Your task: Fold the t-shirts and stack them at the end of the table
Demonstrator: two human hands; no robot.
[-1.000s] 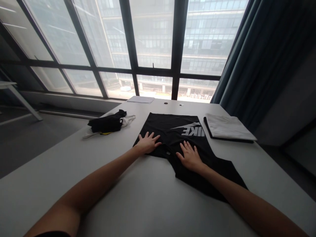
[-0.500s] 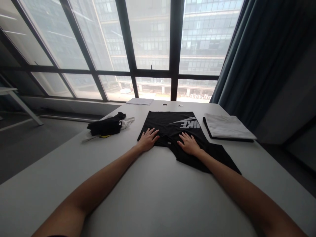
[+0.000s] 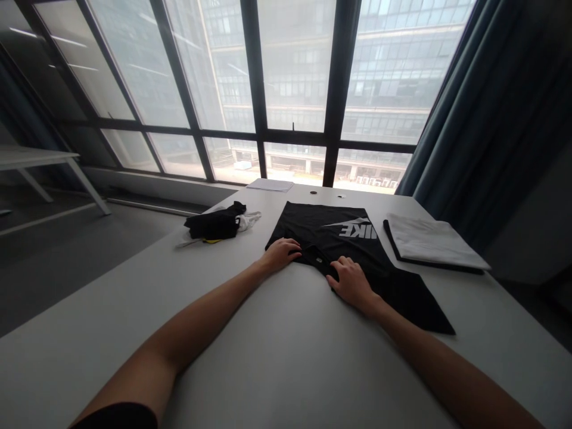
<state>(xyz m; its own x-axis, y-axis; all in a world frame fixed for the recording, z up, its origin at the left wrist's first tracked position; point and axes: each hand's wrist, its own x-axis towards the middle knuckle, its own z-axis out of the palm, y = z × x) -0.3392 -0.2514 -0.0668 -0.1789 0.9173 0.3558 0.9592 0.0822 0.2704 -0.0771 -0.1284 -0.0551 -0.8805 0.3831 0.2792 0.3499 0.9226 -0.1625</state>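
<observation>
A black T-shirt (image 3: 308, 220) with a white logo print lies spread on the white table, its neck opening towards me. One sleeve stretches out to the lower right; the left edge runs straight. My left hand (image 3: 281, 255) is closed on the cloth left of the collar, fingers curled together. On the other side of the collar, my right hand (image 3: 353, 283) grips the edge between its thumb and bent fingers. A small pale label shows at the neckline between the two hands.
Folded white and black clothes (image 3: 438, 241) lie stacked on the right. A crumpled pile of dark and white clothes (image 3: 214, 223) sits at the left edge of the table (image 3: 268, 357). Papers (image 3: 270, 185) rest at the far end, before tall windows and a blue curtain (image 3: 451, 131).
Both hands were flat with fingers spread on the shirt; now their fingers are curled at the collar, drawn slightly nearer to me. The camera view has turned a little left.
</observation>
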